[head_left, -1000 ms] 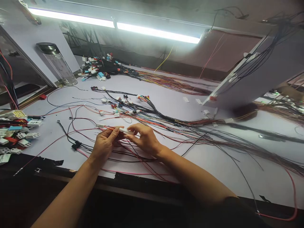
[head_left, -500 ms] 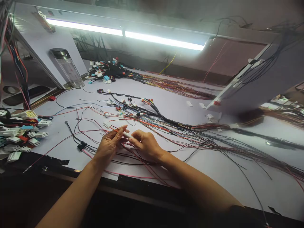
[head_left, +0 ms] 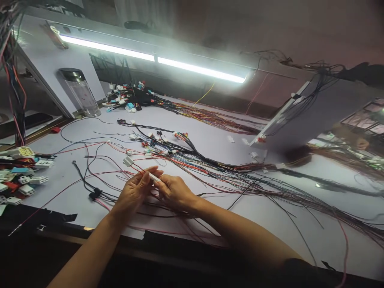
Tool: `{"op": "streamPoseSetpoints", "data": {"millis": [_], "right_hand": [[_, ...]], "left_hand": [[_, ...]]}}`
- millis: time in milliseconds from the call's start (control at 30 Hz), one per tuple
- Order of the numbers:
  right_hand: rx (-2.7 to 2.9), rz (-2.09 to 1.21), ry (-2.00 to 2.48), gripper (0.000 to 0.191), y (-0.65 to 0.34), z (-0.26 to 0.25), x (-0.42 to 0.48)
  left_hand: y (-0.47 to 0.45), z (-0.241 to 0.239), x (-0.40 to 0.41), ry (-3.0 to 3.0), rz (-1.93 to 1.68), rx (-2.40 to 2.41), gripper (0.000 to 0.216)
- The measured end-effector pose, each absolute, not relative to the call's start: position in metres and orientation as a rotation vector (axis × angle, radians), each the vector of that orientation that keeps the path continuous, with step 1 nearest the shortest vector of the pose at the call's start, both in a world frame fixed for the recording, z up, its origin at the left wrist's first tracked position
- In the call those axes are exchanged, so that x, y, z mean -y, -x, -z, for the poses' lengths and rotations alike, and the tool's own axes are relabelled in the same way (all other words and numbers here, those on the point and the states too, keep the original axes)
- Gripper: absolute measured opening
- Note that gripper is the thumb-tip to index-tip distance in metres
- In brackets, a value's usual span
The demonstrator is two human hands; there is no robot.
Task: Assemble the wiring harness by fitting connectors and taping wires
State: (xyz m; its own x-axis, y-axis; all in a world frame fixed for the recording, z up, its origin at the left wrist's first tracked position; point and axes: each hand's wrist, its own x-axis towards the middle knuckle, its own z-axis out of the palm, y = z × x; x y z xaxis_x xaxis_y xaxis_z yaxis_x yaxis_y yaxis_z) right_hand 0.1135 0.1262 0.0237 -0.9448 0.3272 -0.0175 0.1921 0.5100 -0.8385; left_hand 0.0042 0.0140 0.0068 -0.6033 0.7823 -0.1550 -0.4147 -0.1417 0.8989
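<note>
The white tube (head_left: 154, 177) has tilted more steeply, sloping down rightward near frame centre. The left hand (head_left: 133, 193) grips its upper end, nearer the white connector (head_left: 128, 161); the right hand (head_left: 176, 192), its lower.

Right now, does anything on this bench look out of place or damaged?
One red wire strays across the black tape at the bench's front left edge, away from the main bundle. That tape looks ragged. No spill shows.
</note>
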Motion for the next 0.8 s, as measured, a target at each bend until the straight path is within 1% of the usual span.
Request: {"op": "streamPoseSetpoints", "data": {"millis": [100, 267, 333, 400, 467, 567, 633, 800], "right_hand": [[2.664, -1.315, 0.425, 0.028, -0.11, -0.022, -0.125], [2.696, -0.997, 0.567, 0.034, -0.105, -0.038, -0.152], [2.62, -1.003, 0.568, 0.03, -0.098, -0.047, -0.159], [2.571, -1.182, 0.445, 0.028, -0.087, -0.054, -0.158], [2.546, -1.484, 0.354, 0.031, -0.074, -0.058, -0.15], [2.494, -1.897, 0.401, 0.033, -0.054, -0.057, -0.137], [2.43, -2.011, 0.434, 0.031, -0.041, -0.054, -0.131], [2.044, -2.094, 0.462, 0.022, -0.021, -0.042, -0.13]], "left_hand": [[-0.006, -0.005, -0.014, -0.461, -1.849, -1.317, 0.034], [-0.003, -0.001, -0.017, -0.444, -2.03, -1.21, 0.027], [-0.002, 0.0, -0.017, -0.481, -2.003, -1.171, 0.027], [-0.002, 0.001, -0.017, -0.484, -1.968, -1.141, 0.026], [-0.003, 0.003, -0.017, -0.469, -1.957, -1.136, 0.027], [-0.005, 0.005, -0.016, -0.482, -1.938, -1.165, 0.03], [-0.007, 0.005, -0.016, -0.49, -1.929, -1.181, 0.031], [-0.004, 0.005, -0.019, -0.267, -2.04, -1.102, 0.034]]}}
